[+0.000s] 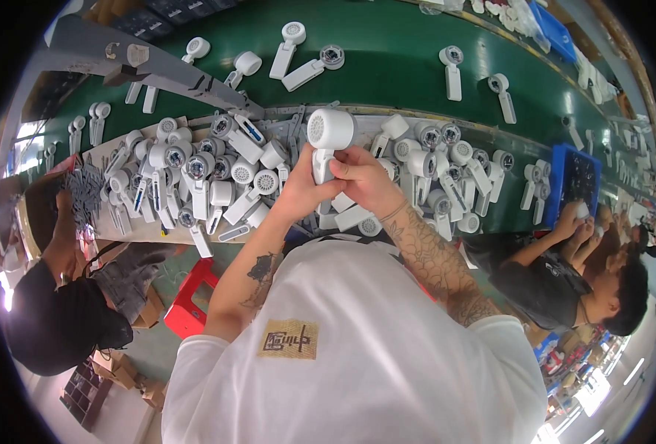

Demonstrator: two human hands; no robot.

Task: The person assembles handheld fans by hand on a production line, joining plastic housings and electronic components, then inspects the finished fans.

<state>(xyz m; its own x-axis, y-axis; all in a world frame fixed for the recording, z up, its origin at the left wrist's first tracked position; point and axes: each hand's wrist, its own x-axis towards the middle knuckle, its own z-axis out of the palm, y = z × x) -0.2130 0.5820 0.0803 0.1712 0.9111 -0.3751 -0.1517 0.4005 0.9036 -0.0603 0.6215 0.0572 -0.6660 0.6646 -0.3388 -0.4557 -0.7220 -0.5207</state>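
A white handheld fan (332,128) stands upright between my two hands, its round head up and its short handle low in my grip. My left hand (300,185) is closed around the left side of the handle. From the other side my right hand (367,177) grips the same handle, with the thumb across its front; part of the handle is hidden by the fingers. To the left of my hands, many similar white fans (200,166) lie heaped on the worktable. Another heap of white fans (457,153) lies to the right, some with clear or dark-centred heads.
Beyond the table runs a green conveyor belt (387,63) with scattered fans. A grey metal beam (150,63) crosses the upper left. Grey small parts (84,191) lie at far left, a blue tray (574,181) at right. A red stool (191,300) stands below. People work on both sides.
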